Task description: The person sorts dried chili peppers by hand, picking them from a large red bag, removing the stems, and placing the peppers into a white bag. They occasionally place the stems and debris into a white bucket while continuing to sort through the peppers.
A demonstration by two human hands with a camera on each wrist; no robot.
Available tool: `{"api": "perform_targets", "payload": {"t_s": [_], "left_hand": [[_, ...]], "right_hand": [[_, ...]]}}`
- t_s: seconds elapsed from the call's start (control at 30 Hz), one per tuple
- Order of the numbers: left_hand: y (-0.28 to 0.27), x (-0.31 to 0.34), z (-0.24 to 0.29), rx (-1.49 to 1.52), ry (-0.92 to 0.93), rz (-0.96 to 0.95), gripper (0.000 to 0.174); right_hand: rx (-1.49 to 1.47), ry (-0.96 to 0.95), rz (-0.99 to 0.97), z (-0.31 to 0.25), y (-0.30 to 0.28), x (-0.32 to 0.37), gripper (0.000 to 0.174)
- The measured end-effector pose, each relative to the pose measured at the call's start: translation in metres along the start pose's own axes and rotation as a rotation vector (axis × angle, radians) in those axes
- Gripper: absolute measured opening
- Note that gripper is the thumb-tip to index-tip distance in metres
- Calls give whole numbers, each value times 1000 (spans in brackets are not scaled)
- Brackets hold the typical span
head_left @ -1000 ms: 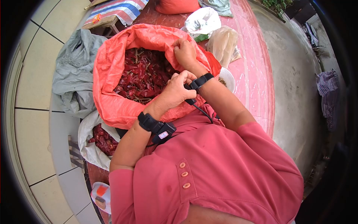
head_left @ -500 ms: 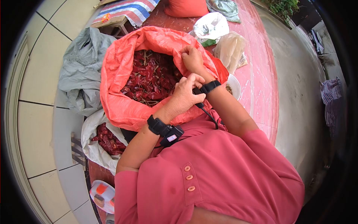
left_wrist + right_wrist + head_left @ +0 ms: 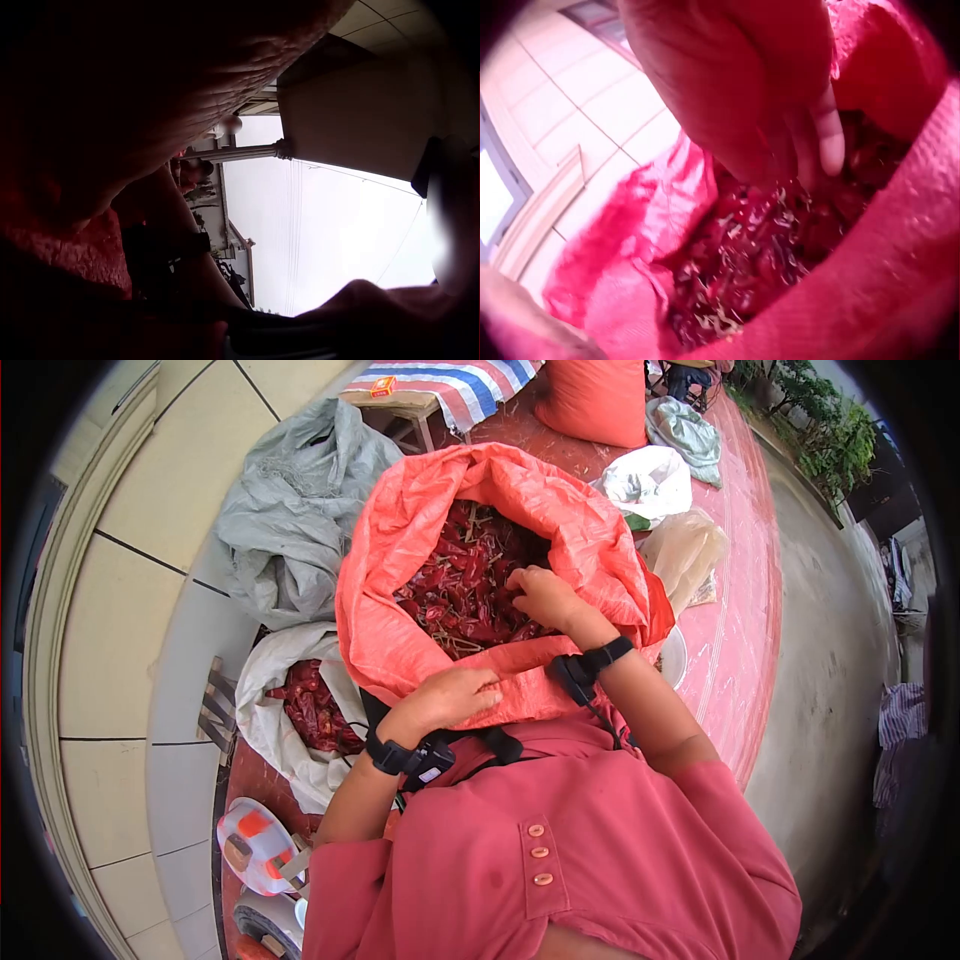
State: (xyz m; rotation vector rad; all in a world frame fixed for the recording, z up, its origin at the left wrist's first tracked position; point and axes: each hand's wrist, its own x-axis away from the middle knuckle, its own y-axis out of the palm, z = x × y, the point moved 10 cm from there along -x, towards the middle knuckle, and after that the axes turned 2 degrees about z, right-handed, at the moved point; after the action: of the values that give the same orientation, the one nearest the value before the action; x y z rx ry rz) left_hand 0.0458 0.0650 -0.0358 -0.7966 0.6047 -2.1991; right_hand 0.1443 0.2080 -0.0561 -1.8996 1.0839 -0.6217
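A large red woven sack [image 3: 385, 620], its rim rolled outward, stands in front of me, filled with dried red chillies [image 3: 470, 585] and bits of pale stem. My right hand [image 3: 552, 600] reaches over the right rim into the sack's mouth. In the right wrist view, its fingers [image 3: 831, 142] hang down, fairly straight, right at the chillies, with nothing held between them. My left hand [image 3: 450, 698] lies over the near side of the sack, fingers loosely bent and pointing right. The left wrist view is mostly dark, with the palm [image 3: 150, 97] close to the camera.
A white sack [image 3: 270, 710] with more red chillies stands at the left, below a grey sack [image 3: 290, 530]. Plastic bags [image 3: 685, 555] and a white bowl [image 3: 674, 660] sit to the right. A bench with a striped cloth [image 3: 470, 390] and a full red sack [image 3: 595, 405] stand beyond.
My left hand has left the right wrist's strap and moved down to the sack's near side. My right hand has let go of the rim and reached in among the chillies. The head view has shifted.
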Motion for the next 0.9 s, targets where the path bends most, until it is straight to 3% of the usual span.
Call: {"api": "perform_targets", "payload": {"t_s": [0.03, 0.17, 0.27, 0.3, 0.43, 0.57, 0.67, 0.77, 0.9], "left_hand": [[8, 5, -2, 4, -4, -25, 37], [15, 20, -3, 1, -25, 24, 31], [5, 24, 0, -26, -25, 115, 31], [12, 21, -8, -38, -46, 47, 36], [0, 25, -14, 249, -72, 86, 40], [-38, 23, -35, 567, -156, 411, 50], [-60, 10, -49, 848, -164, 697, 54], [-79, -3, 3, 1195, 181, 478, 55], [-93, -6, 20, 1136, 334, 626, 51]], "right_hand": [[3, 96, -26, 3, 11, -3, 28], [11, 135, 128, -13, 23, -29, 29], [186, 76, 188, -23, 29, -46, 30], [247, 69, 122, -20, 41, -51, 33], [284, -20, 95, -24, 45, -48, 27], [-24, -26, 176, -54, -8, -14, 30], [-259, -283, 318, -94, -53, 17, 42], [-365, -373, 297, -125, -82, 39, 50], [-134, -555, 295, -159, -103, 61, 47]]}}
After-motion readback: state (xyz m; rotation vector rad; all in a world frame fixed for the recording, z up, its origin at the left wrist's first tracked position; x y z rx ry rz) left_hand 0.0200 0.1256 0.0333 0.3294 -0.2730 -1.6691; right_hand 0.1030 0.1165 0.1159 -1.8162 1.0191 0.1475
